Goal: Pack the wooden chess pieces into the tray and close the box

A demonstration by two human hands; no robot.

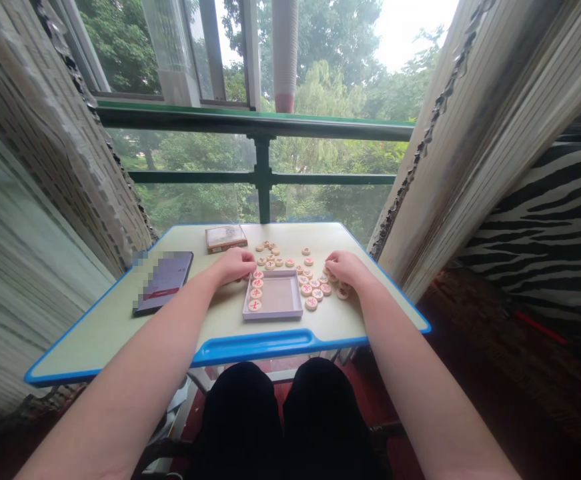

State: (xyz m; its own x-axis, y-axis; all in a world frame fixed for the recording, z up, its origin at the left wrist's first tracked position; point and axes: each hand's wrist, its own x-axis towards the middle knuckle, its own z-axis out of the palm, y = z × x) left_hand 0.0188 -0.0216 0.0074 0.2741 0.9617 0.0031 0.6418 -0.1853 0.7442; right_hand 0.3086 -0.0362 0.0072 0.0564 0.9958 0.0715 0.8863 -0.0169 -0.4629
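A shallow pale lilac box (297,312) lies on the table with several round Chinese chess pieces (255,294) in a column along its left side. My left hand (235,265) is at the box's upper left corner, fingers curled together; whatever they hold is hidden. Loose Chinese chess pieces (307,289) with red or dark characters are scattered right of the box and behind it. At the right edge of this scatter, my right hand (346,268) has its fingers bent down and drawn together over some pieces. What sits between those fingertips cannot be made out.
A small table (115,337) with blue edging and a blue front groove (255,343) bears everything. A flat dark device (167,283), partly pixelated, lies left. Behind the pieces is a brown-sided box lid (226,237). Curtains (420,200) flank the green railing (320,128).
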